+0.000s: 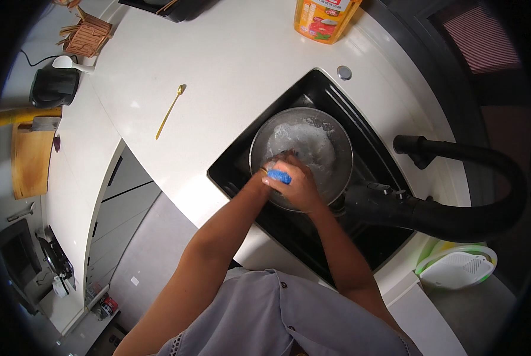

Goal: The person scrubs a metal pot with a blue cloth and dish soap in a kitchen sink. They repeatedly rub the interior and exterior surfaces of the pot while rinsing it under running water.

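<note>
A round metal pan (pixel 346 147) sits in the black sink (pixel 336 102), with white suds (pixel 303 135) spread over its inside. My right hand (pixel 300 184) is closed around a blue scrubber (pixel 278 176) above the near left part of the pan. The scrubber rests against my left wrist, where a thin gold band shows. Reaching into the pan, my left hand (pixel 283 158) is blurred and partly covered by the right one. Whether its fingers hold anything is hidden.
A black faucet (pixel 465 222) arches over the sink's right side. On the white counter (pixel 221 58) lie a gold long-handled spoon (pixel 169 113) and an orange detergent bottle (pixel 325 22). White and green baskets (pixel 456 269) stand at right. A wooden cutting board (pixel 32 162) is far left.
</note>
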Tool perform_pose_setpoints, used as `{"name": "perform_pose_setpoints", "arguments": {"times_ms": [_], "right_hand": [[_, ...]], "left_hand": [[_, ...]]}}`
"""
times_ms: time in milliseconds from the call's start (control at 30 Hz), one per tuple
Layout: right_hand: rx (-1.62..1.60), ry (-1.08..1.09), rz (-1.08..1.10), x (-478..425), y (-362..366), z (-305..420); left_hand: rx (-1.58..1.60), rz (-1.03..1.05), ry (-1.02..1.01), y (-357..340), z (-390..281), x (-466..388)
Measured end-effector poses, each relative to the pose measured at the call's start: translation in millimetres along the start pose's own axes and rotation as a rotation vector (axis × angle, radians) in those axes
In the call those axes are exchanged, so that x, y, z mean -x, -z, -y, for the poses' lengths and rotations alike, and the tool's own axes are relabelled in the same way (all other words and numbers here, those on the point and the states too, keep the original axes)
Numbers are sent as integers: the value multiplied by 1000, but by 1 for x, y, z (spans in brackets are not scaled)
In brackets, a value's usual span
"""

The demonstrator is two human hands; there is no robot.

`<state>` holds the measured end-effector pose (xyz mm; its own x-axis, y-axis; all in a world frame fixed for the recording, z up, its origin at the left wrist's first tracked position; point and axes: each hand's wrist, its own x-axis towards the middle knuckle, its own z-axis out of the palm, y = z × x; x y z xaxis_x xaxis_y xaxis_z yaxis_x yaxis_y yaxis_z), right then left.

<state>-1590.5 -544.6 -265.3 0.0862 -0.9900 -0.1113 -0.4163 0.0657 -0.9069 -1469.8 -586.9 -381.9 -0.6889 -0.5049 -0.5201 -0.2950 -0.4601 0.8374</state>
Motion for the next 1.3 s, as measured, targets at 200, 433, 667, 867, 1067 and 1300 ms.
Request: {"name": "perform_pose_setpoints", "arguments": {"times_ms": [200,433,667,867,1067,1300], "right_hand": [[61,-97,-279,-41,-6,-19],[270,-348,-305,-42,44,-153],[422,-183,-50,-2,-21,-174],[7,92,51,0,2,-14],[223,-37,-238,-28,-13,9],[447,-380,-216,-48,26,-112]], "left_hand": [[1702,221,-28,-44,11,-20],[950,-522,261,-24,-37,-3],[721,-521,650,0,-7,-25],[587,-24,104,3,0,-2],[1717,278,-5,-36,41,-23],[971,-365,233,-57,-21,4]]}}
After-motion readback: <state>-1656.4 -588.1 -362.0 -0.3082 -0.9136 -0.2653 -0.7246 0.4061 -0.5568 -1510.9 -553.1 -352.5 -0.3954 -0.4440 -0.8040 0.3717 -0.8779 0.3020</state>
